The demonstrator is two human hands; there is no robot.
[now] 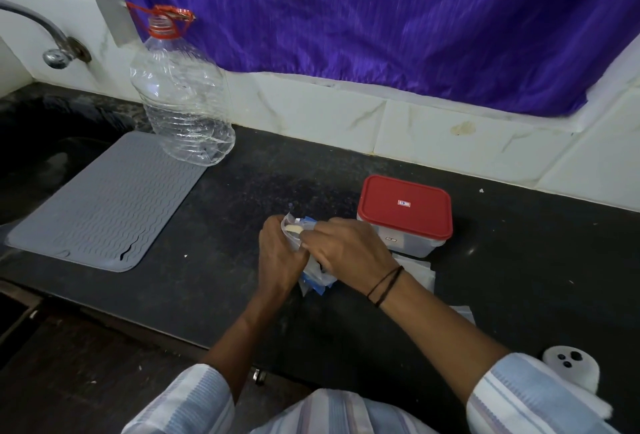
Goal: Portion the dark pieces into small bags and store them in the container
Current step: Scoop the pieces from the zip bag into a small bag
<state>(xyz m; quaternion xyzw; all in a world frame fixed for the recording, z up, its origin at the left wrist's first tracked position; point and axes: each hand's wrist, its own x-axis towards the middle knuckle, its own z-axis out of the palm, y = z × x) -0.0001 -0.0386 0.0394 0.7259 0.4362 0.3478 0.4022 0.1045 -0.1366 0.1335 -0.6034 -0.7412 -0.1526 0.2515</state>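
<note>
Both your hands hold a small clear bag just above the dark surface (pixel 242 198).

Your left hand (pixel 277 250) grips the crinkled, blue-edged bag (pixel 313 277) from the side while your right hand's (pixel 343 246) fingers pinch its top, likely to open or seal it. No dark pieces show. Flat spare bags (pixel 420 272) lie just right, beside the boxy, clear, red-lidded container (pixel 405 213), closed, touching neither hand.
</note>
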